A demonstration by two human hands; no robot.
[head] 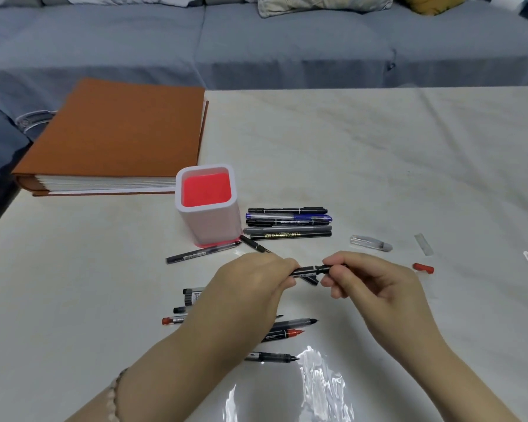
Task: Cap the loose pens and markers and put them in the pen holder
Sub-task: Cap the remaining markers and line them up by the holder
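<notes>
A black pen is held level between my left hand and my right hand above the table. The left grips its barrel; the right pinches the cap end. The white pen holder with a red inside stands upright beyond the left hand. A row of capped pens lies to the holder's right. Several uncapped pens lie under and near my left forearm. A slim black pen lies in front of the holder. Loose caps lie right of my hands: a clear one and a red one.
A thick orange binder lies at the table's far left, behind the holder. A small clear cap lies far right. A grey sofa runs along the table's far edge. Glossy film on the table reflects light near me.
</notes>
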